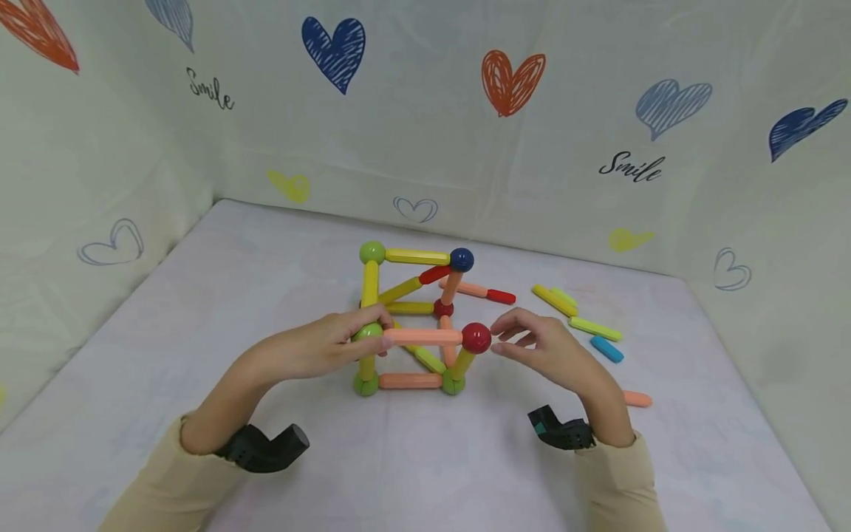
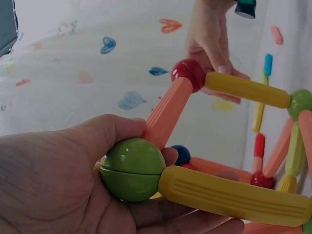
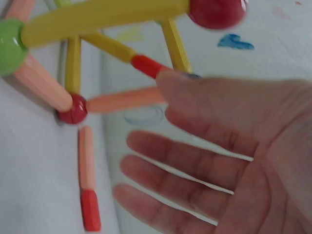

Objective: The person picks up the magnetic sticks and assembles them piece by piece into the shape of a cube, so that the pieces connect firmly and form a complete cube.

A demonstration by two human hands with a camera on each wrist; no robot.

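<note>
A box-like frame of ribbed sticks and balls, which looks like a magnetic building set, stands mid-table. My left hand (image 1: 312, 343) holds its near upper-left corner, a green ball (image 2: 133, 169). In the left wrist view the thumb lies against the salmon stick (image 2: 168, 114), with other fingers behind and under the ball. That stick runs across to a red ball (image 1: 476, 338), which tops a yellow stick (image 2: 247, 89). My right hand (image 1: 548, 351) is just right of the red ball, fingers spread and holding nothing. A dark blue ball (image 1: 462, 259) marks the back upper-right corner.
Right of the frame lie loose sticks: yellow (image 1: 550, 301), lime (image 1: 595, 329), blue (image 1: 607, 349) and a salmon one (image 1: 638, 399) partly behind the right forearm. A salmon-and-red pair (image 1: 488, 292) lies behind the frame. A heart-printed cloth (image 1: 425, 148) hangs along the table's back edge.
</note>
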